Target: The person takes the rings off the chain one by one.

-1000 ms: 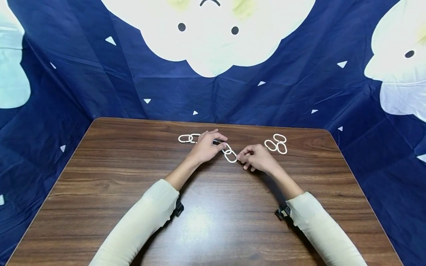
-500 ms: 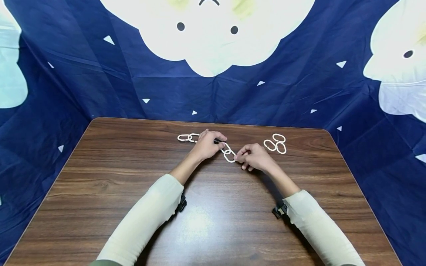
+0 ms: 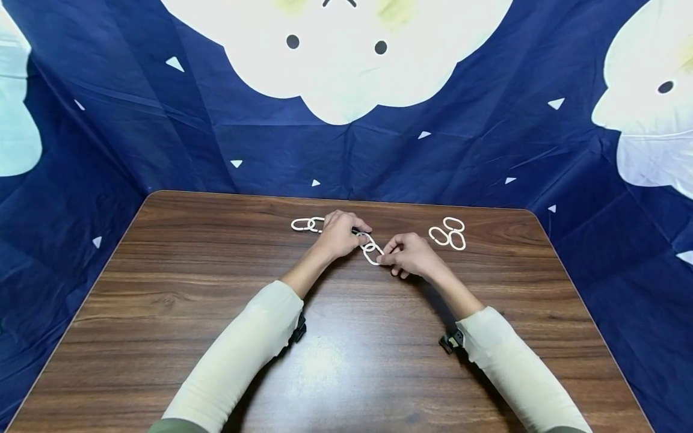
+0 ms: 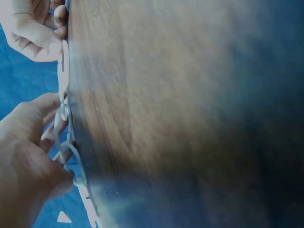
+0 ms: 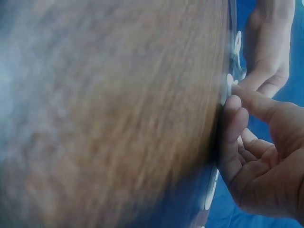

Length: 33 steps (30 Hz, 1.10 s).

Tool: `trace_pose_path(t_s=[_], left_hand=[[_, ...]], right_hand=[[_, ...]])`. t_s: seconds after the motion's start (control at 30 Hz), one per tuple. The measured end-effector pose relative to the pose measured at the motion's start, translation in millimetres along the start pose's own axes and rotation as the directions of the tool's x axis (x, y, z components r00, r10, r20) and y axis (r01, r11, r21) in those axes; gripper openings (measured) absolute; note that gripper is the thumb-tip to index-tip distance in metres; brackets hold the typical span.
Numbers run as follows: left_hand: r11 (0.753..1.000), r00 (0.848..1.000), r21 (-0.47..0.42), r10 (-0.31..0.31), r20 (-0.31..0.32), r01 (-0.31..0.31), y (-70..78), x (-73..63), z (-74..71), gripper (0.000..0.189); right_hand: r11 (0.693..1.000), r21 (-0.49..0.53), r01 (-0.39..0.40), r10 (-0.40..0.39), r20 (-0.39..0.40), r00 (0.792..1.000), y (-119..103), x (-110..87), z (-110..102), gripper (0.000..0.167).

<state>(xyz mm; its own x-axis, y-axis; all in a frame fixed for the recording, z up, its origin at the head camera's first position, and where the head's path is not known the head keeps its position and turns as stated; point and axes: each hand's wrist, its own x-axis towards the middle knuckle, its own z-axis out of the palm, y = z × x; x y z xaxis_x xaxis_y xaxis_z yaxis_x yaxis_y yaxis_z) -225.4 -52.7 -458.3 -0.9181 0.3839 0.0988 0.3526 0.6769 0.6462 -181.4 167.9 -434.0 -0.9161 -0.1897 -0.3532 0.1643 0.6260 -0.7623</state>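
A chain of white oval plastic links [image 3: 301,225] lies across the far part of the table, its middle hidden under my left hand [image 3: 341,236]. That hand's thumb and fingers hold links of the chain, and in the left wrist view the curved links [image 4: 64,121] show between them. My right hand [image 3: 409,257] pinches the right-hand end link [image 3: 369,257] between thumb and forefinger. This end link overlaps its neighbour in the head view. From the right wrist, the tip of a link [image 5: 230,81] shows at the fingertips.
Three loose white links [image 3: 453,236] lie close together to the right of my right hand. The brown wooden table [image 3: 346,373] ends just beyond the chain, where a blue cloth backdrop [image 3: 271,162] with white clouds hangs. Dark wrist devices [image 3: 452,341] sit at both sleeves.
My right hand has edged slightly left with the end link, covering more of its right side. My left hand has shifted slightly right, and the chain's left end has crept right with it.
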Motion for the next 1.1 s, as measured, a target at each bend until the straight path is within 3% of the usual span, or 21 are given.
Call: trace_pose_path(t_s=[0.13, 0.53, 0.77, 0.97, 1.1], left_hand=[[0.999, 1.0, 0.038, 0.001, 0.017, -0.001, -0.1, -2.9, -3.0, 0.025], [0.998, 0.997, -0.022, 0.056, 0.056, -0.055, -12.9, -10.1, -7.2, 0.022], [0.998, 0.997, -0.002, 0.061, 0.054, -0.061, -20.7, -11.4, -6.0, 0.017], [0.999, 0.998, 0.032, 0.041, 0.053, -0.042, -14.8, -16.2, -8.9, 0.011], [1.0, 0.999, 0.006, 0.018, 0.043, -0.018, -16.1, -16.0, -7.3, 0.012]], right_hand=[[1.0, 0.019, -0.008, 0.008, 0.013, 1.0, -2.7, -0.5, 1.2, 0.018], [1.0, 0.004, 0.019, -0.019, 0.006, 1.0, -5.6, -1.3, 1.1, 0.013], [0.999, -0.005, 0.048, -0.048, -0.011, 0.999, -6.0, -2.2, -4.5, 0.01], [0.996, 0.07, 0.053, -0.051, -0.023, 0.998, -4.1, -1.4, -8.5, 0.011], [0.984, 0.158, 0.078, -0.074, -0.028, 0.997, -4.1, -0.8, -10.4, 0.014]])
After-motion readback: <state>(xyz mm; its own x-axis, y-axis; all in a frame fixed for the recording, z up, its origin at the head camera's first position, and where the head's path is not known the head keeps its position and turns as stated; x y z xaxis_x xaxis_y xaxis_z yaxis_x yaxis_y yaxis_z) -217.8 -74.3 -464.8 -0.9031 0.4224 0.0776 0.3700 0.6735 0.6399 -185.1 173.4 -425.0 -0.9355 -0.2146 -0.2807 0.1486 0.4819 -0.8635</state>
